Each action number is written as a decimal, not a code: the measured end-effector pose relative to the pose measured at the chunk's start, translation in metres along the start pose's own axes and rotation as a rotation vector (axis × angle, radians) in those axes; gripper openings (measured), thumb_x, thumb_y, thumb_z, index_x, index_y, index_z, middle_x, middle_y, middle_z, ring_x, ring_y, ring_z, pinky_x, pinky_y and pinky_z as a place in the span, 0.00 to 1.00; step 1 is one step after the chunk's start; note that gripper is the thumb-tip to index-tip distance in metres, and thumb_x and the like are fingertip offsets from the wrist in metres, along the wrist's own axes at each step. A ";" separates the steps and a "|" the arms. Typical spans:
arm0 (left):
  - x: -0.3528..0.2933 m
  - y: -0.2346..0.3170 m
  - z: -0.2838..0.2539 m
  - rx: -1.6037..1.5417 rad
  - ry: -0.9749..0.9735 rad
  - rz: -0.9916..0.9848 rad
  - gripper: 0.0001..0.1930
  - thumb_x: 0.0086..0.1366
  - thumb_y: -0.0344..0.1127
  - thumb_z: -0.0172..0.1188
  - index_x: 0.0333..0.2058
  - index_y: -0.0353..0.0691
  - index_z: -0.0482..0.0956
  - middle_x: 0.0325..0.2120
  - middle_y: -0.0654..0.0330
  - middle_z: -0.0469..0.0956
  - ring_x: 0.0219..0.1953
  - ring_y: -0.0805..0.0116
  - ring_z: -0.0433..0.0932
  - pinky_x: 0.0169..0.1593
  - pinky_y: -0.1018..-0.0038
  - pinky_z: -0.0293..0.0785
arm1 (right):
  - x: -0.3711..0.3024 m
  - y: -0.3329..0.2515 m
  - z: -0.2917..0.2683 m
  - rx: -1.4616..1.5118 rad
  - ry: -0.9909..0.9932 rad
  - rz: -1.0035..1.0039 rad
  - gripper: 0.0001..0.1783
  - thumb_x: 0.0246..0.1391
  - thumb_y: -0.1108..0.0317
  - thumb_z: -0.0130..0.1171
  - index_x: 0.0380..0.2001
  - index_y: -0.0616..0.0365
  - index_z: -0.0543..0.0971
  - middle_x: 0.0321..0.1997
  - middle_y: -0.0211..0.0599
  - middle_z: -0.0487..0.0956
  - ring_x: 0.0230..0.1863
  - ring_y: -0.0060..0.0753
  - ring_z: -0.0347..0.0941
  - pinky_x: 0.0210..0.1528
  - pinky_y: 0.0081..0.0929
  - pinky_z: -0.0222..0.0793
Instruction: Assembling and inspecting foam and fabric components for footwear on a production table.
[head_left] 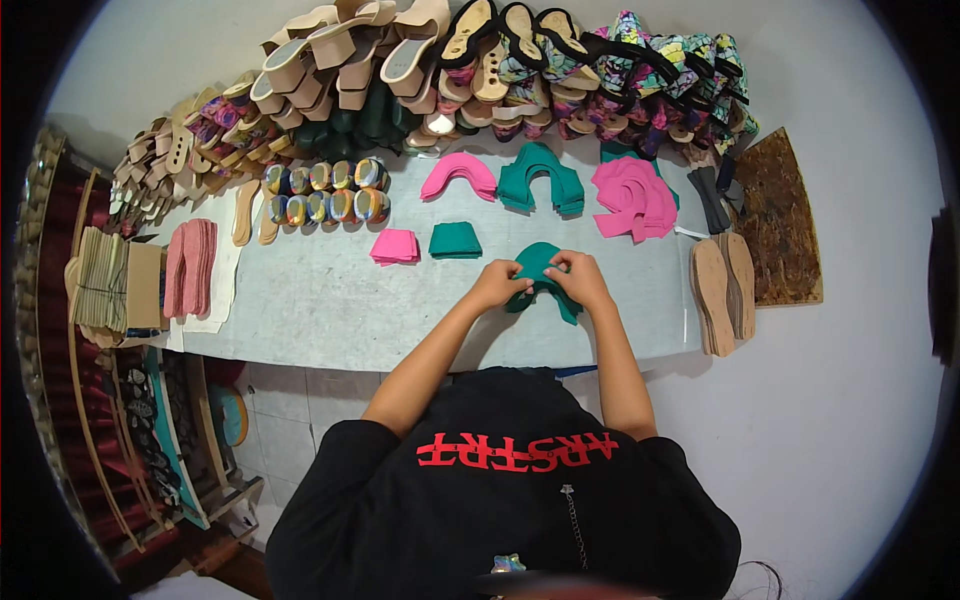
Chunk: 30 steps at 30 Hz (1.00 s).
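Note:
A green U-shaped fabric piece (541, 257), perhaps a few layers thick, is held near the table's front edge. My left hand (497, 285) pinches its left side, and my right hand (582, 279) pinches the right side with fingers bent over it. One green end hangs below my right hand. Just beyond lies a pile of matching green U-shaped pieces (541, 172), with pink curved pieces (457, 173) to its left and a fanned pink pile (636, 200) to its right. A small stack of green trapezoid pieces (456, 240) and a pink trapezoid stack (395, 246) sit left of my hands.
Heeled sandals and platform soles (490, 60) crowd the table's back. Two rows of colourful patterned heels (325, 192) stand left of the pink pieces. Pink insoles (190, 268) lie at the left edge, tan soles (715, 295) at the right, beside a brown board (783, 220).

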<state>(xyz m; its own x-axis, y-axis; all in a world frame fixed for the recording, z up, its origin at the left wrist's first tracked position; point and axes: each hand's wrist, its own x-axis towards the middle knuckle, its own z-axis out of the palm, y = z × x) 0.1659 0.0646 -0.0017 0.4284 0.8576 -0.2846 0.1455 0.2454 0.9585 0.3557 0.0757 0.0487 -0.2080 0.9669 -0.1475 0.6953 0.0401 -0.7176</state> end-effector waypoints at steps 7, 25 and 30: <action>0.020 0.002 0.025 0.510 0.262 -0.026 0.08 0.45 0.31 0.62 0.21 0.33 0.72 0.19 0.47 0.74 0.25 0.50 0.74 0.31 0.66 0.70 | 0.007 0.030 0.015 -0.086 0.160 -0.113 0.13 0.39 0.70 0.62 0.29 0.64 0.75 0.27 0.46 0.76 0.30 0.43 0.72 0.33 0.31 0.66; 0.020 0.013 0.036 0.864 0.363 0.483 0.15 0.44 0.31 0.63 0.32 0.39 0.71 0.27 0.58 0.71 0.34 0.58 0.69 0.36 0.62 0.64 | -0.017 0.041 0.021 -0.265 0.388 -0.391 0.13 0.33 0.71 0.63 0.28 0.53 0.74 0.27 0.28 0.72 0.35 0.35 0.67 0.39 0.32 0.57; 0.015 0.013 0.037 0.776 0.291 0.549 0.12 0.47 0.31 0.61 0.31 0.37 0.70 0.25 0.57 0.72 0.33 0.56 0.69 0.35 0.62 0.64 | -0.027 0.032 0.007 -0.190 0.333 -0.365 0.09 0.35 0.72 0.61 0.26 0.56 0.74 0.27 0.32 0.73 0.35 0.36 0.67 0.39 0.32 0.58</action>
<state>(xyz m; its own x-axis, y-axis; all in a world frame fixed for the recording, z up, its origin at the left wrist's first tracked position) 0.2071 0.0636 0.0056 0.3908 0.8666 0.3102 0.5806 -0.4936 0.6475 0.3786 0.0493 0.0249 -0.2515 0.9081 0.3348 0.7372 0.4039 -0.5417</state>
